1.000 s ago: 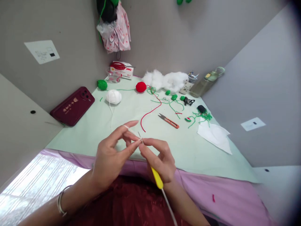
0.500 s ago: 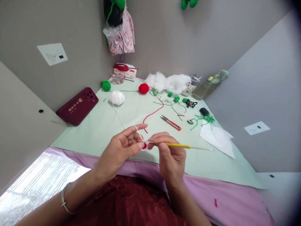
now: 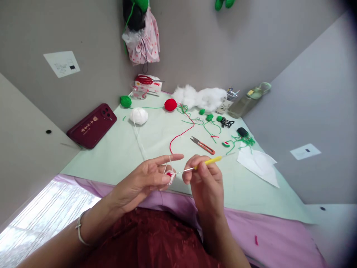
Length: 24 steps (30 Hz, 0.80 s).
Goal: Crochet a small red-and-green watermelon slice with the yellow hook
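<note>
- Head view: the left hand is pinching a knobbly red-and-white crochet piece.
- The right hand is gripping a slim, yellow-handled metal hook.

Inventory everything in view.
Round yarn piece: 1, red-white, front
Slim hook: 1, yellow-gripped, front
Yarn balls: 3, white, red, green, rear
Fluffy heap: 1, white, rear
Metal snips: 1, orange, centre
Printed box: 1, white, rear
Scissors: 1, red, rear
Plastic tub: 1, clear, rear
Phone: 1, maroon, left
Bottle: 1, green, rear
Pen cup: 1, pale, rear
Yarn pieces: several, green, right
Flat sheet: 1, white, right
Hanging bag: 1, pink, top
Left hand: 1, bare, front
Right hand: 1, bare, front
</note>
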Tool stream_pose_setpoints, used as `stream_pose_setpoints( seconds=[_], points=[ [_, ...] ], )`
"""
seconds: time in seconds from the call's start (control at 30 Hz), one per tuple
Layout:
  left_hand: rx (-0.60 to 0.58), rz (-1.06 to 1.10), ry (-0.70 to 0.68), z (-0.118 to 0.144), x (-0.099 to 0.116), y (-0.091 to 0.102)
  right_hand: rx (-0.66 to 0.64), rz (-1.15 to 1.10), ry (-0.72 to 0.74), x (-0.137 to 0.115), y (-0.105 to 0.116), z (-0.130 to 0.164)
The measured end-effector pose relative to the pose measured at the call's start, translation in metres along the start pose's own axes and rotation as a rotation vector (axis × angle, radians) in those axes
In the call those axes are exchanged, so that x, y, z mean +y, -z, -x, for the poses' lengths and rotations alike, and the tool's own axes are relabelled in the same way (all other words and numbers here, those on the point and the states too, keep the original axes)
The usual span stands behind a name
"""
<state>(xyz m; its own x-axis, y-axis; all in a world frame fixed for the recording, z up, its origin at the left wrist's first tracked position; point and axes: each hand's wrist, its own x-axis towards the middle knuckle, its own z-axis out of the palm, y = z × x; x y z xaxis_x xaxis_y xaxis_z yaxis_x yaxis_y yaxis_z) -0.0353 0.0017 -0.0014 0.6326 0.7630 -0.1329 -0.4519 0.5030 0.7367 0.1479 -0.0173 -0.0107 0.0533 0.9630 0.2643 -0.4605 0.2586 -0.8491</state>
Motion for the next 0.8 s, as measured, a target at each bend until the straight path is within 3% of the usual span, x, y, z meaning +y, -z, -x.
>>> stream_pose_setpoints(
  seconds=[0.1,0.33,0.53,0.67,0.8],
  points=[
    [0.062,-0.06,-0.071,-0.001,-0.006,-0.004,0.01,-0.049,-0.078,0.004,-0.001,0.0],
    [0.327,-0.415,-0.341,-0.005,-0.02,-0.007,0.047,0.305,0.118,0.023,-0.001,0.012],
    [0.335,-0.374,-0.31,-0.009,-0.023,-0.005,0.062,0.191,0.056,0.024,0.004,0.011],
    [0.318,-0.402,-0.285,-0.011,-0.029,-0.009,0.108,0.006,-0.093,0.022,0.003,0.009],
    [0.184,-0.512,-0.24,-0.01,-0.024,-0.006,0.048,-0.194,-0.205,0.012,0.009,0.006]
  ],
)
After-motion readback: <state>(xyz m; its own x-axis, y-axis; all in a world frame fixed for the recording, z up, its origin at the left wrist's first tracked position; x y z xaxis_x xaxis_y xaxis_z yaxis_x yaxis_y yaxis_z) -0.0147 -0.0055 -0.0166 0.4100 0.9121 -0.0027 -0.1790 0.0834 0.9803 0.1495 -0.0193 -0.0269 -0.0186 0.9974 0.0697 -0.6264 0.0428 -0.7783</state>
